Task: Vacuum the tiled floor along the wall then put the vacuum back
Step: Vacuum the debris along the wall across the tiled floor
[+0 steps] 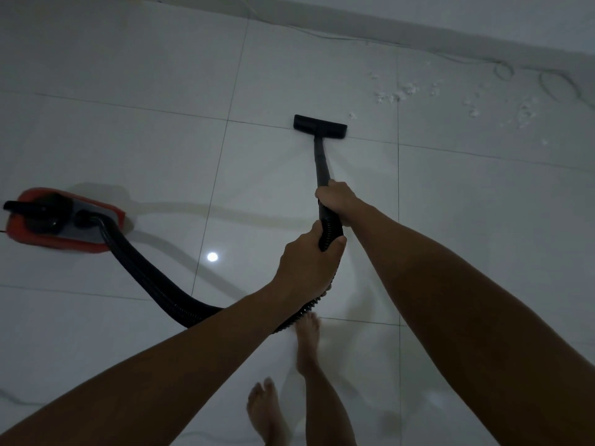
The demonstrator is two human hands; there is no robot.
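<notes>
A red canister vacuum (64, 220) sits on the white tiled floor (145, 140) at the left. Its black ribbed hose (154, 281) curves right, passes under my left forearm and rises to a black wand (322, 162). The wand ends in a flat black floor nozzle (319, 125) resting on the tiles. My right hand (336, 197) grips the wand near its lower end. My left hand (309, 262) grips the ribbed hose cuff just below it. White fluff and scraps (399, 94) lie scattered right of the nozzle, near the wall (450, 17).
A thin white cable (502, 70) runs along the base of the wall and loops at the upper right. My bare feet (267, 410) stand on the tiles below my hands. A ceiling light reflects off the floor (212, 256).
</notes>
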